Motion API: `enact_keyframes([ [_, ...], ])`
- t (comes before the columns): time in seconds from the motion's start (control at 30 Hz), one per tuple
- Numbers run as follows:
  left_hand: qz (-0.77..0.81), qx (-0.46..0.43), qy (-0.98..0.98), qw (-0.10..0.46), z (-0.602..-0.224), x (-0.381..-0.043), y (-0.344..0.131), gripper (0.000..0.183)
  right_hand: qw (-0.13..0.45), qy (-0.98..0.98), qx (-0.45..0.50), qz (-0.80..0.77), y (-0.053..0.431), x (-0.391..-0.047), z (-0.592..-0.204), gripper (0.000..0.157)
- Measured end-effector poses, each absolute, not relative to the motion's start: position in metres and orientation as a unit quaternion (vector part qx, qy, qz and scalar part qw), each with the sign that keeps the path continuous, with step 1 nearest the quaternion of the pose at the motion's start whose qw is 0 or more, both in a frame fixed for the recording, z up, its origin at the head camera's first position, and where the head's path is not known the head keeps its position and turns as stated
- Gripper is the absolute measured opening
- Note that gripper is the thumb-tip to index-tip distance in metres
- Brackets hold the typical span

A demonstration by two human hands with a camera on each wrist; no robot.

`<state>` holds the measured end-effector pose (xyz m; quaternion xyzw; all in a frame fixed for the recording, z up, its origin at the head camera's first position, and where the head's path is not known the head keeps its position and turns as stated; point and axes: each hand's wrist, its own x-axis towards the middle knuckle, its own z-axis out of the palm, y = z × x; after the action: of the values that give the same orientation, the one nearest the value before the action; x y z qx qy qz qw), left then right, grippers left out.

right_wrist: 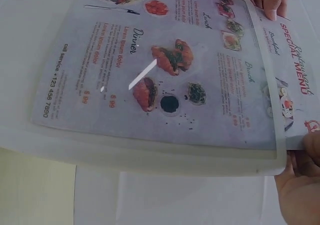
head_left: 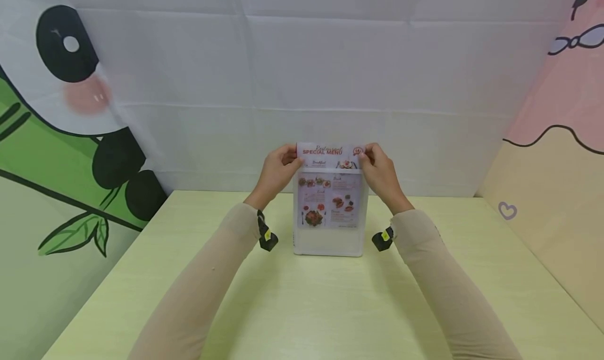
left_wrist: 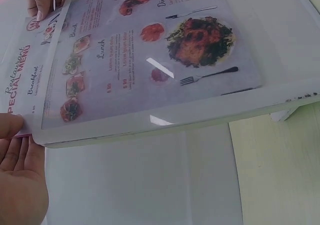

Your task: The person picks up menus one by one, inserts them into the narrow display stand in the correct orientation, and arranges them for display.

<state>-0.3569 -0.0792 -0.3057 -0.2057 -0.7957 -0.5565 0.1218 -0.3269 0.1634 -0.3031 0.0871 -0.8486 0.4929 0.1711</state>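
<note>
A printed menu sheet (head_left: 325, 163) headed "Special Menu" is partly inside a white-framed clear sign holder (head_left: 327, 243), its top strip sticking out above the holder's upper edge. My left hand (head_left: 277, 170) pinches the sheet's upper left corner between thumb and fingers. At the upper right corner, my right hand (head_left: 380, 174) pinches it the same way. The holder stands upright on the table. In the left wrist view, the menu (left_wrist: 145, 60) shows through the clear front, with a bare strip of holder below its lower edge. Both thumbs lie on the printed side.
The pale wooden table (head_left: 311, 307) stretches in front of the holder and to both sides. Behind it hangs a white creased cloth (head_left: 325, 66). Cartoon-printed panels stand left (head_left: 61, 192) and right (head_left: 552, 192). A small black wrist camera (head_left: 268, 239) sits beside the holder's left edge.
</note>
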Motion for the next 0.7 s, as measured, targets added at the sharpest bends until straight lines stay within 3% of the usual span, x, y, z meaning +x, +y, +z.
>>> enact_keyframes([
  [0.7, -0.564, -0.203, -0.791, 0.124, -0.3039, -0.3543, -0.0771, 0.023, 0.176, -0.839, 0.105, 0.504, 0.1631, -0.3253, -0.3046, 0.035],
])
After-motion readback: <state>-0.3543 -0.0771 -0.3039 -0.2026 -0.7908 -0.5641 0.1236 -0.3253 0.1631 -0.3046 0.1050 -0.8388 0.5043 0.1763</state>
